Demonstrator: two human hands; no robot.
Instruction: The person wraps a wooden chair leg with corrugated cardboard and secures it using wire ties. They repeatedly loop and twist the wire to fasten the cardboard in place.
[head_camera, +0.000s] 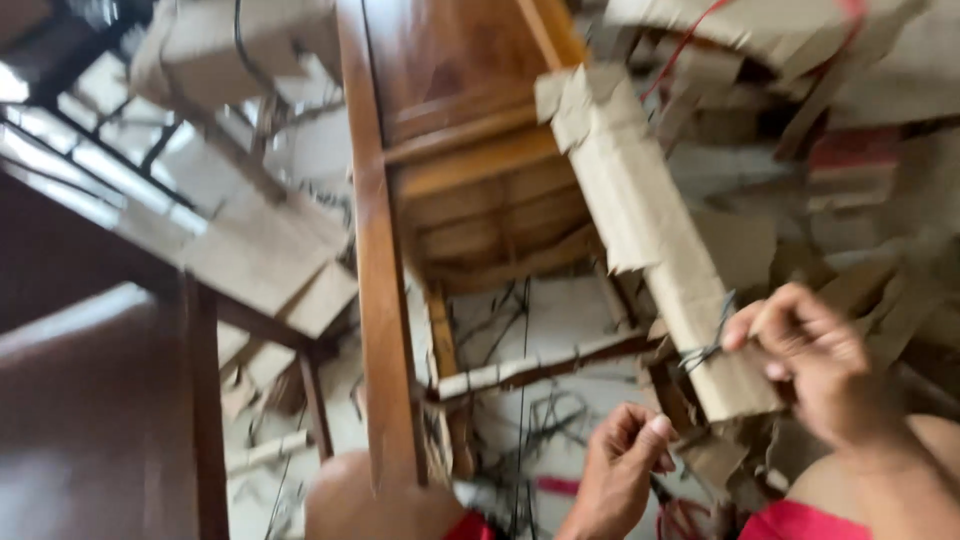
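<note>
Cardboard wrapping (650, 240), a long pale sleeve around a chair leg, slants up from the near right toward the middle, and the right hand (820, 365) pinches a dark wire tie (708, 345) bound around its lower end between thumb and fingertips. Just left and nearer, the left hand (620, 470) is curled into a loose fist, though what it grips I cannot tell. Farther off the overturned wooden chair (470, 170) stands amid torn cardboard scraps (270, 240) on the pale floor (560, 320).
</note>
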